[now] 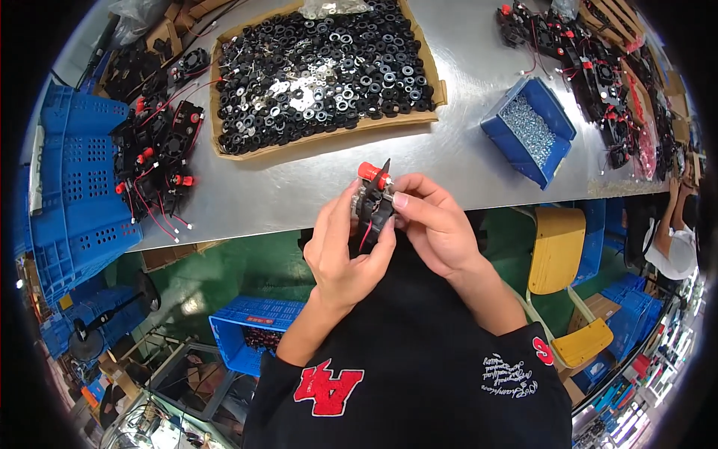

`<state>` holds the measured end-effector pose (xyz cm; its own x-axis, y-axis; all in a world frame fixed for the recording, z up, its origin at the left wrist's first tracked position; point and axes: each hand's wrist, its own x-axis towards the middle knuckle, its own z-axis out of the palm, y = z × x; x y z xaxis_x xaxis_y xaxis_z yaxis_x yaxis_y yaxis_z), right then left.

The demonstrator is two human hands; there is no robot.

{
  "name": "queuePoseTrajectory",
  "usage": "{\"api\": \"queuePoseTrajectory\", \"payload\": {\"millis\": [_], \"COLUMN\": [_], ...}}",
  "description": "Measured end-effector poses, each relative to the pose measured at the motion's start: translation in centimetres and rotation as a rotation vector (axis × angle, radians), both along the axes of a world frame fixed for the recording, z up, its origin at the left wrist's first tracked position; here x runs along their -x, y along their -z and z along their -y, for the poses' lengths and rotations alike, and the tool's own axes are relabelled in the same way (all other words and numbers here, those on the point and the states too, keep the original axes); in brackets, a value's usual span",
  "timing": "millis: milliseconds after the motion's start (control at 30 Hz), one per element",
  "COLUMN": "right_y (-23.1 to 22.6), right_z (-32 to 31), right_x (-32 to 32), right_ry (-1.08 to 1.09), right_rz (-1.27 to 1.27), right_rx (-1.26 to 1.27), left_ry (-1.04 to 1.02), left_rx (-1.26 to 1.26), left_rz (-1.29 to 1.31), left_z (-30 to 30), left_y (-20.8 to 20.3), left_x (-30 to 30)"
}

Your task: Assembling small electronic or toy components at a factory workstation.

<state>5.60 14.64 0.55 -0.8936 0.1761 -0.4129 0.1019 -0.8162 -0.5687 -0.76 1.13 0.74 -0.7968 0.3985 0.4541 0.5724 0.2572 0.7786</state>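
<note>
Black cloth of the person's top [426, 367] is closest, carrying a red patch [329, 391]. Both bare forearms reach past it toward the cardboard tray [440, 96], and the hands meet just short of that tray's near edge. From where I stand, the left hand [336, 254] has its fingers and thumb clasped round a black assembly [380, 215], tilted, with a red cylinder [369, 171] jutting from its upper end. Thumb and fingertips of the right hand [440, 224] close on its right side, by a bit of metal; I cannot tell whether they pinch a separate small piece.

Steel table [464, 161] shows around the tray, which is heaped with black and silvery rings [321, 82]. Right of the tray sits a blue bin [553, 108], askew, holding small shiny hardware [527, 129]. Left of the tray, wired black parts [176, 138] lie jumbled beside a perforated blue crate [82, 187]; similar parts [594, 82] pile up well to its right. Below tray level, off to the right, stands a yellow chair [557, 247], and farther that way, another person [675, 254].
</note>
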Motion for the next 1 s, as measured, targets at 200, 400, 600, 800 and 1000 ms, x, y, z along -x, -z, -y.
{"api": "queuePoseTrajectory", "payload": {"millis": [200,400,600,800,1000], "right_y": [0.2,-0.1,-0.8,0.1,-1.0], "right_z": [1.6,1.2,1.4,0.7,1.5], "right_x": [0.1,0.2,0.5,0.6,0.6], "right_ry": [0.219,0.198,0.2,0.167,0.199], "right_rz": [-0.045,-0.072,-0.031,-0.132,-0.141], "right_rx": [-0.652,-1.008,-1.128,-1.597,-1.446], "left_ry": [-0.034,-0.088,-0.109,-0.121,-0.096], "left_rx": [0.0,0.025,0.034,0.053,0.028], "left_rz": [-0.036,-0.032,-0.106,-0.124,-0.077], "left_z": [-0.5,-0.5,-0.8,-0.6,-0.5], "left_y": [0.5,0.7,1.0,1.4,1.5], "left_x": [-0.2,-0.4,-0.4,-0.4,0.0]}}
